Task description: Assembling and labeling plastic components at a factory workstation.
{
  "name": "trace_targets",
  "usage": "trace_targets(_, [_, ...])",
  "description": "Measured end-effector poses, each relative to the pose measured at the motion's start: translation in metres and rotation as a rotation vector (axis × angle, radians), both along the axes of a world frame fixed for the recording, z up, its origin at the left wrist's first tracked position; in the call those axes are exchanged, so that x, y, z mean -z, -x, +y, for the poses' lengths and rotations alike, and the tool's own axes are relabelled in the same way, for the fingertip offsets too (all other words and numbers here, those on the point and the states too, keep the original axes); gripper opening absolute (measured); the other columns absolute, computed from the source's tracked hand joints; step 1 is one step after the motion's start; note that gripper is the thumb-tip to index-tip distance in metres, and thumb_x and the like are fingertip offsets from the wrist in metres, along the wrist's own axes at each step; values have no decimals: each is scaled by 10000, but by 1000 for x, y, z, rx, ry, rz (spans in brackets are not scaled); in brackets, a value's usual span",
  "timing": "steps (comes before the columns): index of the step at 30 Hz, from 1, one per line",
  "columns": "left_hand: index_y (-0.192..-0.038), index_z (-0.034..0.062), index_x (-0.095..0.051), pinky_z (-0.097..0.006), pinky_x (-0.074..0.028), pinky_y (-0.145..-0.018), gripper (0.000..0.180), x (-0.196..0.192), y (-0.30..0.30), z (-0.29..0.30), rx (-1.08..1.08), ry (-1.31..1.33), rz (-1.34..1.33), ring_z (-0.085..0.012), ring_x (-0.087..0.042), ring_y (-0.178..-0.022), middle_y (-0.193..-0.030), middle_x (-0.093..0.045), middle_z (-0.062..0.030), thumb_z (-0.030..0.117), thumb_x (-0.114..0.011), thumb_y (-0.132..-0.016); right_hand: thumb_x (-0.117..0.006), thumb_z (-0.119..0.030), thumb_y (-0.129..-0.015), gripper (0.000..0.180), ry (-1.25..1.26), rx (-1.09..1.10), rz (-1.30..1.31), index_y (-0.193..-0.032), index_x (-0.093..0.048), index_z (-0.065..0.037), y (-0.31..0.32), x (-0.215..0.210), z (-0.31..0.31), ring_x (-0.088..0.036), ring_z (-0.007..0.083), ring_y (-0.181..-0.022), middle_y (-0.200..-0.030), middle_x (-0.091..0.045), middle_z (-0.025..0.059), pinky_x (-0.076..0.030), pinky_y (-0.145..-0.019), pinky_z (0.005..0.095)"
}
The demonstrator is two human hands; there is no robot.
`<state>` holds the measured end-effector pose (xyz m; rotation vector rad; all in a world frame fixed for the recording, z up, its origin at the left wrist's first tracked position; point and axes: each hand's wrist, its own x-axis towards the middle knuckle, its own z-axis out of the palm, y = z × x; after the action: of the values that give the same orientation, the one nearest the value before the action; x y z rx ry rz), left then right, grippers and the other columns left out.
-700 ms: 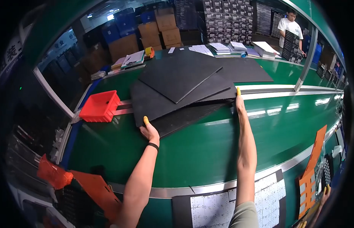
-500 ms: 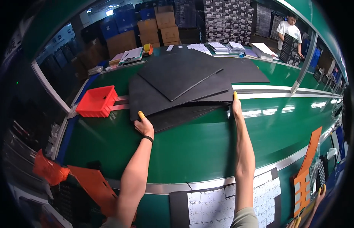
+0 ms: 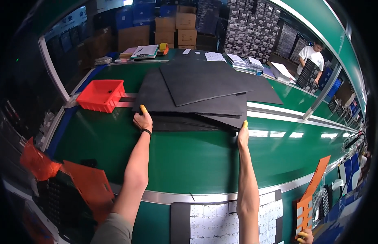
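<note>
Left hand [image 3: 143, 119] and right hand [image 3: 243, 136], well apart, grip near corners of the black sheets [image 3: 205, 83] over the green conveyor [image 3: 189, 162], right of the red bin [image 3: 91, 102]. Grip appears established; sheet edges lie unaligned, and release is not yet done.

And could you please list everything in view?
Flat rectangular sheets: several, black, overlapping, centre
Long worktop: one, green, beneath sheets
Open plastic bin: one, red, centre-left
Flat panels: two, orange, lower left, lower right
Plastic bag: one, orange, lower left
Printed grid papers: several, white, bottom edge
Paper stacks: several, white, far edge
Cardboard cartons: several, brown, background
Printed boxes: many, black-and-white, background stack
Person: one, white shirt, upper right
Co-worker's hand: one, yellow-tipped, lower right
Left hand: one, yellow-tipped, sheets' front-left corner
Right hand: one, yellow-tipped, sheets' front-right corner
</note>
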<state>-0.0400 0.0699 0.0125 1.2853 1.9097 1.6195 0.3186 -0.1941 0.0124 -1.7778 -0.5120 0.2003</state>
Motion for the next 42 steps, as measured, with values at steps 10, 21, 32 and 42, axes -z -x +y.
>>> trace_targets(10, [-841,-54,-674,-534,-507,-723,673,-1,-4,-5,-67,-104,-15,-469,-655,-826,-837,-691,-263,602,-545,-915,-283,-490,-1060,702,-32,65,-19,-1185,-591,129,-4,8,0,-563,457,-1131,-1187,-618,324,-421,-964,445])
trace_targets(21, [-958,-56,-691,-522,-488,-806,686,-15,-12,-18,-61,114,-27,-433,-621,-961,-1055,-635,-244,592,-464,-954,-312,-558,-1039,745,57,-47,1,-1219,-596,107,-10,-1,-7,-565,452,-1159,-1197,-625,318,-422,-979,441])
trace_targets(32, [-960,-44,-713,-481,-431,-932,698,-9,-9,-36,-200,131,141,-370,-576,-1057,-1065,-651,-196,580,-401,-979,-301,-525,-1042,731,125,20,-45,-1131,-598,137,4,7,-15,-579,477,-1084,-1107,-622,354,-434,-913,489])
trace_targets(42, [-1058,-14,-713,-470,-389,-1005,716,-35,-3,-37,-99,230,48,-344,-537,-1170,-1174,-670,-163,644,-459,-932,-451,-567,-981,688,148,92,-18,-1172,-634,68,28,-40,-26,-604,429,-1123,-1153,-653,289,-444,-945,474])
